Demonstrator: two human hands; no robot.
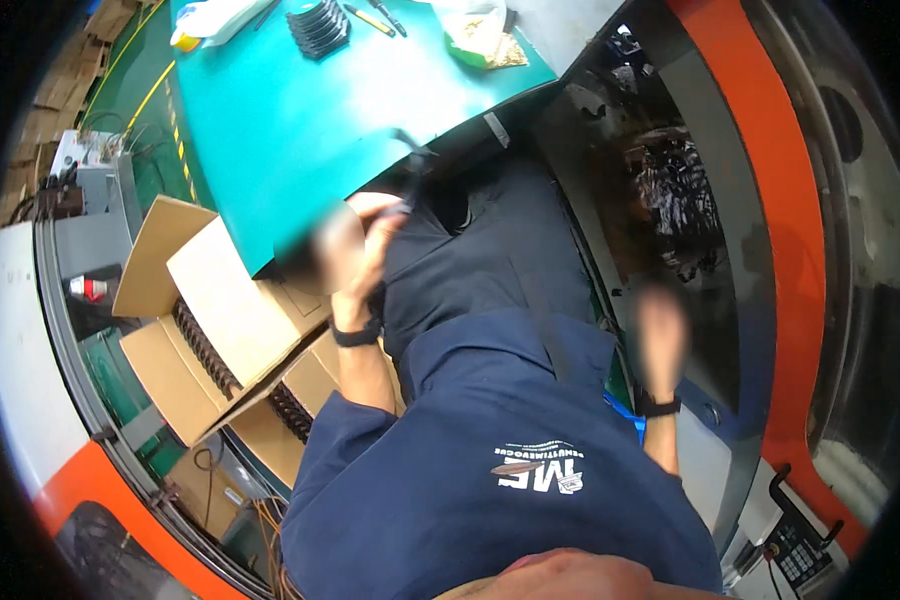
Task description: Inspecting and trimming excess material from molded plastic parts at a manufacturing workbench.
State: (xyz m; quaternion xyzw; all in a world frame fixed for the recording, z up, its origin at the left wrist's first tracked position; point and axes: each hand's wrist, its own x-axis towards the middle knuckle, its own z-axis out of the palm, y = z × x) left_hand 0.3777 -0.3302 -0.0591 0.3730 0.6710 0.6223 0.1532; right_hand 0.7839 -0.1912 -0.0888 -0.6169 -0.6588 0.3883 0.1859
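Observation:
My left hand [363,250], wearing a black wristband, is beside the near edge of the green table. Its fingers are closed on a thin, black, curved part [416,172] that sticks up past the fingertips, above my lap. Over on the right, my right hand [660,330] hangs next to the open side of a machine. A blur covers that hand, so its fingers and anything in them cannot be made out. Farther off on the table, several black curved parts [318,28] lie in a neat row.
The green table [260,130] also bears pens [375,20], a bag of small golden pieces [482,40] and a white bag [215,20]. Open cardboard boxes [240,275] of dark parts stand at the left. An orange machine frame [795,230] rises at the right.

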